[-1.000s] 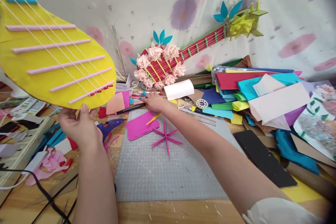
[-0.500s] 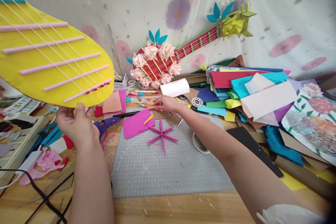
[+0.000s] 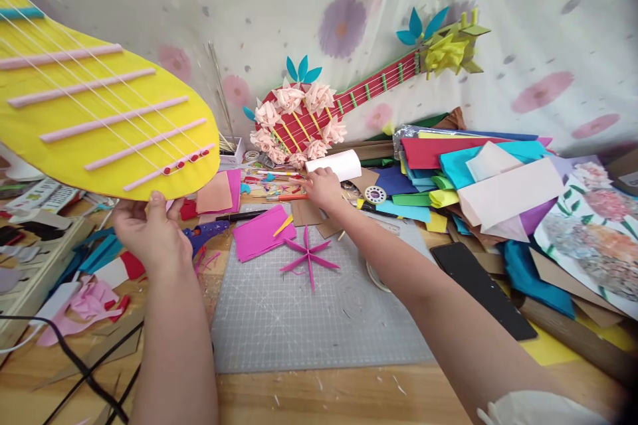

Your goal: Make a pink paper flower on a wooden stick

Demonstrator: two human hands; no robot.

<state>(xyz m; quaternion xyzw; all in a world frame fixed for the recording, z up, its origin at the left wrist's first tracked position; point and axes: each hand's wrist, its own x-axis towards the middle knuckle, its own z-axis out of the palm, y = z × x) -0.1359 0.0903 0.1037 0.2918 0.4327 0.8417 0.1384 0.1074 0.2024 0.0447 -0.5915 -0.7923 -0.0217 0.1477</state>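
My left hand (image 3: 152,232) grips the bottom edge of a yellow paper guitar body (image 3: 100,126) with white strings and pink bars, and holds it up at the left. My right hand (image 3: 323,187) reaches far across the grey cutting mat (image 3: 319,319) into a scatter of pens and sticks (image 3: 276,186), just below a white paper roll (image 3: 335,165). Its fingers curl down onto the clutter; whether they grip anything is hidden. A pink paper star (image 3: 309,257) and a magenta sheet (image 3: 259,231) lie on the mat, near my right forearm.
A red paper guitar with peach flowers (image 3: 309,121) leans on the flowered curtain behind. Stacked coloured papers (image 3: 478,172) fill the right side, with a black slab (image 3: 481,289) nearer. A blue glue gun (image 3: 207,232), paper scraps and black cables (image 3: 84,378) lie at the left.
My right hand moved right and farther back, from the black marker to the pens beside the white roll. The yellow guitar body stayed raised in my left hand.
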